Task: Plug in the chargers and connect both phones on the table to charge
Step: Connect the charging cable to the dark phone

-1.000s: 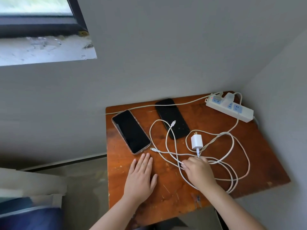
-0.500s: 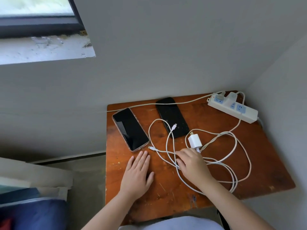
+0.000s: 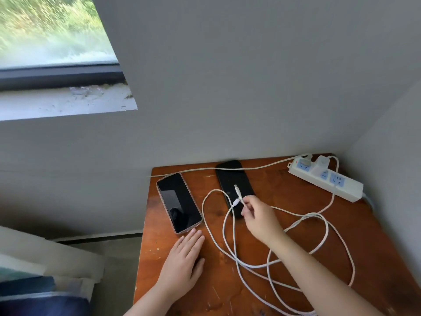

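Two phones lie face up on the wooden table (image 3: 293,199): one in a clear case (image 3: 178,201) at the left, one black (image 3: 230,176) beside it. My right hand (image 3: 259,217) hovers over the black phone's near end and pinches white cable (image 3: 214,236) just behind two connector tips (image 3: 238,195). Long loops of the cable lie tangled across the table. My left hand (image 3: 184,263) rests flat on the wood, fingers apart, fingertips just short of the cased phone. A white power strip (image 3: 348,190) sits at the back right with a white charger (image 3: 322,161) plugged in.
The table stands in a corner with grey walls behind and to the right. A thin white cord (image 3: 227,168) runs from the strip along the back edge and off the left side. A window sill (image 3: 63,101) is at the upper left, stacked boards (image 3: 45,258) at the lower left.
My right hand has left the loose white adapter, picked up the cable ends and risen toward the black phone. The adapter is now out of sight. My left hand has stayed flat.
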Motion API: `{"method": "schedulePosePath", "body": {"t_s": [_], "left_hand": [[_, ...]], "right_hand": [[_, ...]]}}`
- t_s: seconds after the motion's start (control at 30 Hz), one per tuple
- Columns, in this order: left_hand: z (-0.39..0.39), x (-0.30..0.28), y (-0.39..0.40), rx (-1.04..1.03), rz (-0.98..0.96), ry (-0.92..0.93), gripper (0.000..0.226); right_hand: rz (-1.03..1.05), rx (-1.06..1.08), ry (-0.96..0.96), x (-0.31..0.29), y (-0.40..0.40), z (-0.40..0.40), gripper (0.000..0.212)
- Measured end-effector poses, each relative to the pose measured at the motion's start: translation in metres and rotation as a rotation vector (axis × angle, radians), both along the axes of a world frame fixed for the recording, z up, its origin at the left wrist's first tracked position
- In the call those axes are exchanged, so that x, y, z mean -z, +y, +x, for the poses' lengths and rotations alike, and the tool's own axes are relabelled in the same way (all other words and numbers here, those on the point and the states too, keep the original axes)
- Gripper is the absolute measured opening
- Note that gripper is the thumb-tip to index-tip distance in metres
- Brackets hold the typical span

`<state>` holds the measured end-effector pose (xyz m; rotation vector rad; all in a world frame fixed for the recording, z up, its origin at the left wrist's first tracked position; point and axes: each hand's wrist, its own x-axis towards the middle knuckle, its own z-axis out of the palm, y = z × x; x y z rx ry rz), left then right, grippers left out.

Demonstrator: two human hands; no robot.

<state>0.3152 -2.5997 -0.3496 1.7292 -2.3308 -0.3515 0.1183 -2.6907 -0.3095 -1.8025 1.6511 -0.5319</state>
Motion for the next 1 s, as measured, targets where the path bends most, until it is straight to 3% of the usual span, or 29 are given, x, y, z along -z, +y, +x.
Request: {"method": "schedulePosePath", "body": {"t_s": [0.03, 0.1, 0.23, 0.3, 0.37, 0.53, 0.63, 0.77, 0.87, 1.0], "left_hand": [[-0.006, -0.002, -0.014, 0.030, -0.059, 0.024, 0.031], [-0.014, -0.007, -0.034, 0.027, 0.027, 0.089, 0.048], [-0.041, -0.004, -0.079, 0.104, 0.059, 0.064, 0.048], [-0.056, -0.001, -0.096, 0.193, 0.104, -0.021, 0.048], [-0.067, 0.002, -0.104, 0.266, 0.162, -0.104, 0.048], [-0.071, 0.003, -0.105, 0.105, 0.173, -0.289, 0.054], [-0.061, 0.002, -0.099, -0.004, 0.205, -0.378, 0.057], [-0.049, 0.003, -0.094, -0.033, 0.218, -0.377, 0.062], [-0.054, -0.003, -0.109, 0.119, 0.184, -0.364, 0.065], [-0.071, -0.015, -0.147, 0.365, 0.256, -0.430, 0.082]], "right_hand": [[0.026, 0.042, -0.038, -0.004, -0.009, -0.012, 0.024], [0.075, 0.039, -0.010, -0.008, -0.014, -0.019, 0.022], [0.028, -0.078, 0.245, 0.006, -0.004, -0.018, 0.020], [-0.062, -0.112, 0.432, 0.014, -0.002, -0.025, 0.021], [-0.065, -0.072, 0.490, 0.018, -0.002, -0.039, 0.021], [-0.002, 0.048, 0.554, 0.019, -0.004, -0.069, 0.021], [-0.007, 0.094, 0.482, 0.019, -0.003, -0.069, 0.025], [0.049, 0.145, 0.209, 0.017, 0.000, -0.051, 0.023], [0.058, 0.116, 0.107, 0.017, 0.004, -0.041, 0.025], [0.030, 0.128, 0.110, 0.019, 0.008, -0.037, 0.030]]}}
